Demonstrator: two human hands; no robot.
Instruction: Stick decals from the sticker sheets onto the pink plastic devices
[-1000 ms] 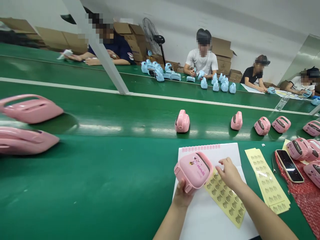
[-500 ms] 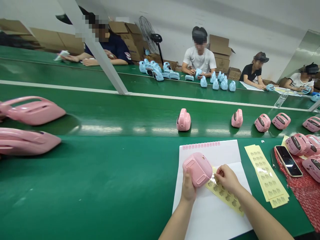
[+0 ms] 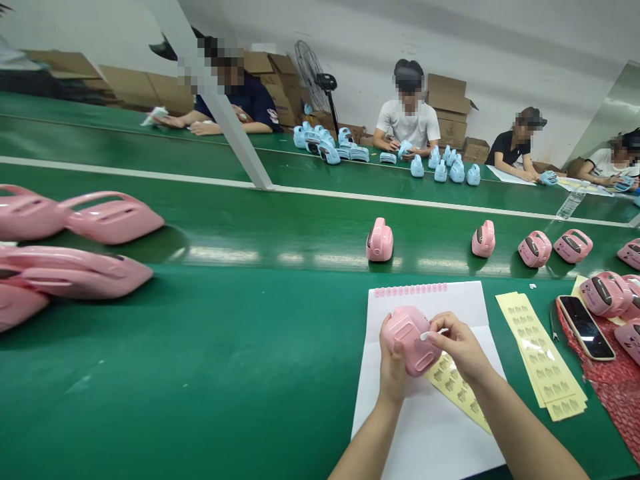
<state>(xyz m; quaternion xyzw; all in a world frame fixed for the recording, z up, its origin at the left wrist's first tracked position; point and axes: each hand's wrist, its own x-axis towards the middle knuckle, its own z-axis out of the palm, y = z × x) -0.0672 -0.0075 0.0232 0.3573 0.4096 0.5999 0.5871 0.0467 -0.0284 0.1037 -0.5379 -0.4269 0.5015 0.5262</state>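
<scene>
My left hand (image 3: 394,373) is wrapped round a pink plastic housing (image 3: 407,337), its flat side with raised panels turned up toward me. Thumb and fingers of my right hand (image 3: 457,343) pinch a small pale sticker (image 3: 425,335) right at the housing's surface; whether it touches cannot be made out. Under both hands lies a white paper pad (image 3: 395,447) with a row of small pink pieces (image 3: 410,290) along its top edge. A yellow sticker sheet (image 3: 460,390) rests on the pad, partly covered by the housing and my right hand.
More sticker sheets (image 3: 540,360) lie to the right, beside tweezers (image 3: 554,323), a phone (image 3: 586,327) and red bubble wrap (image 3: 617,393). Pink handled units (image 3: 380,240) stand along the lower strip beyond the pad; larger-looking pink ones (image 3: 110,220) are at left. Co-workers sit opposite with blue units (image 3: 457,170).
My right hand has lifted from the sticker sheet to the housing, now with a sticker in its fingertips. The housing has turned slightly in my left hand. The view has shifted left.
</scene>
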